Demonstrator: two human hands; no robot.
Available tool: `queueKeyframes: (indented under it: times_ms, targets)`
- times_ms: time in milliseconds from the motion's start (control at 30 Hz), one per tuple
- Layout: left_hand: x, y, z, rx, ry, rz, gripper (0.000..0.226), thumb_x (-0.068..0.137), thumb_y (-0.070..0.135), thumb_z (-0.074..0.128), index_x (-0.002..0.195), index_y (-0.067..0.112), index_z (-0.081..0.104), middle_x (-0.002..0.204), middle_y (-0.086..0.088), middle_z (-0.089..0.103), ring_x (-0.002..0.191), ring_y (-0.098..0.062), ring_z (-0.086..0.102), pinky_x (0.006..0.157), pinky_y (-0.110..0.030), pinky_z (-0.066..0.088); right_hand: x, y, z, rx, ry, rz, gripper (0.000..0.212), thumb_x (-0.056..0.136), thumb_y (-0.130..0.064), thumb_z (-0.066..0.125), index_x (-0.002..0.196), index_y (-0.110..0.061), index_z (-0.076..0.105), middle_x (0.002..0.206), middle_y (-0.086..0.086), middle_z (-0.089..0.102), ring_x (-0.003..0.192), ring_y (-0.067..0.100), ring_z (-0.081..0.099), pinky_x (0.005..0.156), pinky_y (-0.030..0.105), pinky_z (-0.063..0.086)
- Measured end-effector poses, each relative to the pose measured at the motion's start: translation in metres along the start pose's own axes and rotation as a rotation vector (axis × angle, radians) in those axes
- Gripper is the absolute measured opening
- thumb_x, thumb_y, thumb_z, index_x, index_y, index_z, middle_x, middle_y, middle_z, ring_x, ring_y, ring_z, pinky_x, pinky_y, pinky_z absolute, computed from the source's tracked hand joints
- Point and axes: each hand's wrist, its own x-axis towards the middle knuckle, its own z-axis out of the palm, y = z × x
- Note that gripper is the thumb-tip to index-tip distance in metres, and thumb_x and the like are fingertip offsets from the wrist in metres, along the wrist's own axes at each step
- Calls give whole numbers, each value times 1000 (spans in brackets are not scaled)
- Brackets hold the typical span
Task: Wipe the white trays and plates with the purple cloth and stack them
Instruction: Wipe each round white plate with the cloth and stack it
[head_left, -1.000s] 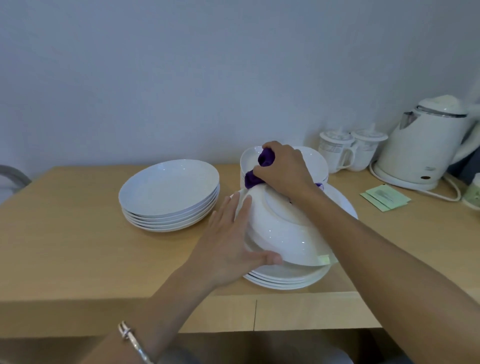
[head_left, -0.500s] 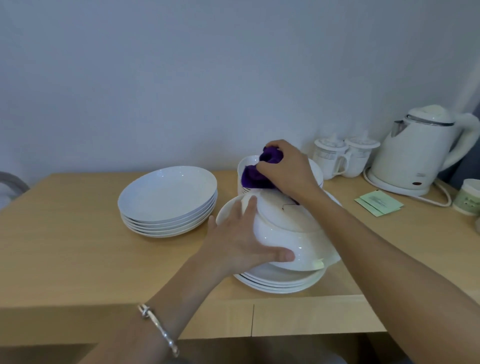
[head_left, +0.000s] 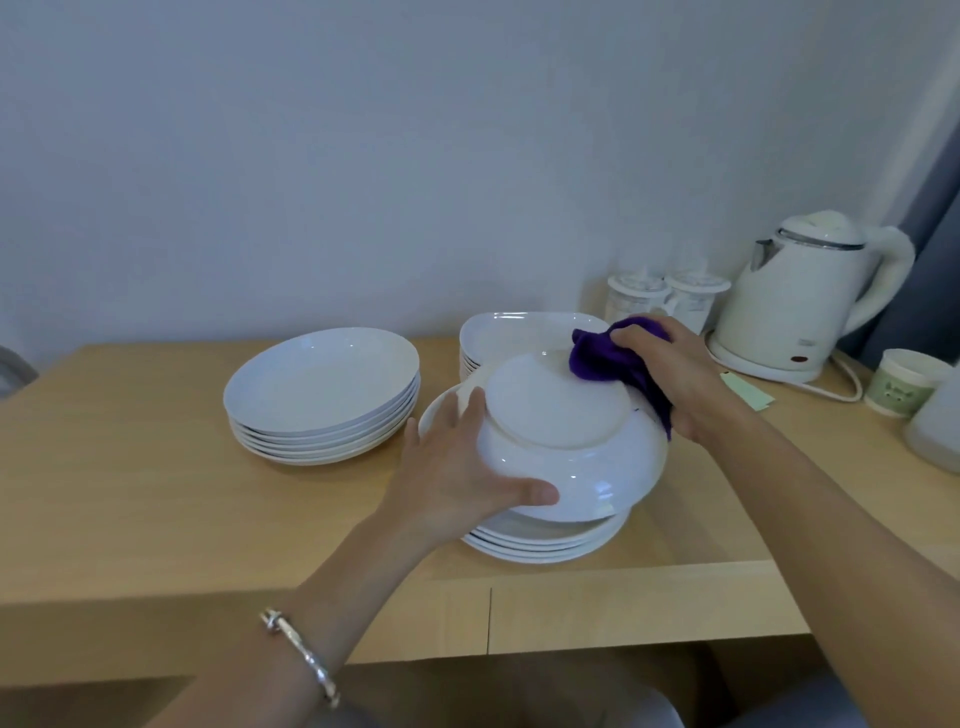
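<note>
1. Nearest is the left hand (head_left: 457, 478). Its grip is spread out, with the fingers flat on the plate (head_left: 571, 452) and the thumb along the near edge. It presses and does not pinch.
2. The plate is upside down and a bit tilted. It sits on top of the near pile (head_left: 545, 543) at the front of the counter (head_left: 130, 493).
3. The right hand (head_left: 670, 379) is at the far right side of the plate. Its grip is curled tight round the cloth (head_left: 608, 358). The cloth is bunched up and touches the plate's bottom.
4. I think the job now is wiping the plate's bottom. To do it well, press down with the left hand so the plate cannot slide. Rub the cloth all round the flat middle and the sloped side, turning the plate bit by bit.
5. The plate looks smooth, so a hard sideways push could make it slip off the pile.
6. Farther left is the left pile (head_left: 322, 384), well apart. My guess is that wiped plates go there.
7. The trays (head_left: 519, 327) are stacked just behind the plate.
</note>
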Motion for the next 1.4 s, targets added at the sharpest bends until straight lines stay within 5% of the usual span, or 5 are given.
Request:
queueKeyframes:
  times_ms: [233,433,567,967,1400]
  targets:
    - [-7,-22,-21,-33,177,-54,128,39,79,66,145,30,14,150,1,16,141,-26,20,109,-47,31,11,-23,49,24,-37,-141,29,77,-24,70,106,-24,62,100,-4,67,89,11,65,80,27,54]
    - [-16,-35,-29,-40,185,-131,123,60,69,71,152,28,0,160,4,-8,147,-21,1,119,-40,9,16,-2,86,-80,-62,-123,39,73,-32,69,111,-28,60,101,-11,63,96,11,62,84,30,52]
    - [-15,-38,-27,-28,193,-142,120,61,75,63,152,28,0,160,2,-7,147,-21,-3,118,-38,-1,-5,-4,88,-263,-87,-253,36,79,-26,66,114,-30,56,97,-21,57,91,3,55,71,14,41]
    - [-16,-45,-22,40,228,-105,118,48,88,38,145,23,22,155,-4,18,145,-19,12,117,-40,13,-90,18,95,-505,-347,-786,49,74,-25,71,120,-22,55,115,-13,51,114,8,45,96,13,34]
    - [-17,-31,-31,180,181,-160,103,69,73,59,147,21,16,147,-1,25,134,-27,29,107,-41,26,-80,39,35,-441,-167,-509,56,70,-12,73,105,-42,42,113,-11,47,104,12,51,90,24,43]
